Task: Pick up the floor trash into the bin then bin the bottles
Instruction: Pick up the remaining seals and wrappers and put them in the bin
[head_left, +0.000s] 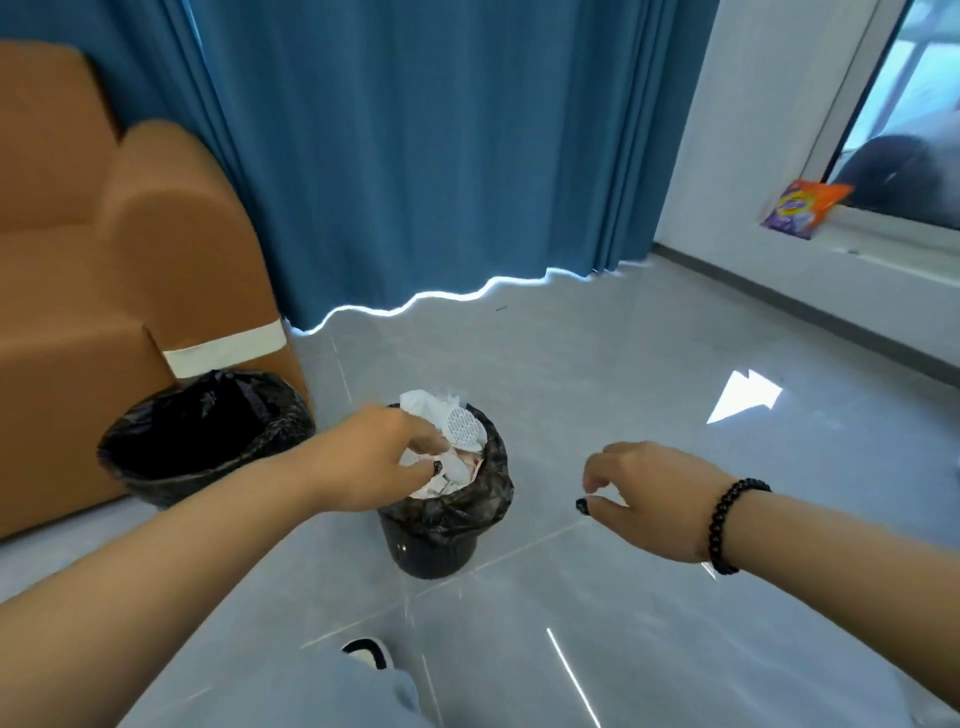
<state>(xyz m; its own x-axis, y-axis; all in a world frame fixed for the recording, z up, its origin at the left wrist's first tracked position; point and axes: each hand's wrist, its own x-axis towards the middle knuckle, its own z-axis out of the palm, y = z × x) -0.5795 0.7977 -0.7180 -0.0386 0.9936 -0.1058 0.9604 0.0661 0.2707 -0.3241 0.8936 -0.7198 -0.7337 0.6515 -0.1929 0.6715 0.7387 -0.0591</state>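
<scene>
On the grey tile floor (597, 364), dead centre of my view: small black bin (441, 525) with a black liner, upright, stuffed to the rim with white paper trash (447, 452). Trash stands proud of the rim; a round white perforated disc (466, 427) sits on top at the far side.

Left hand (379, 457) is over the bin's left rim, fingers curled down into the paper. Looks like it is touching or pinching the scraps, but blur plus occlusion — I cannot tell if it actually has hold of anything. Dark nail polish visible on the thumb.

Right hand (649, 493) hangs above the floor to the right of the bin, apart from it. Fingers loosely curled, pointing down, nothing in it. Black bead bracelet (730, 525) on that wrist.

Second bin (202, 436), larger, black liner, sits left of the small one, near it, up against the brown sofa (104, 249). Its inside reads dark; contents not visible from my angle.

Blue curtain (441, 156) behind, hem just short of the floor with light leaking under. Orange-purple packet (802, 208) on the window sill, far right. Toe of a black-and-white shoe (369, 652) at the bottom edge, with pale blue fabric beside it.

No bottles in my frame.
</scene>
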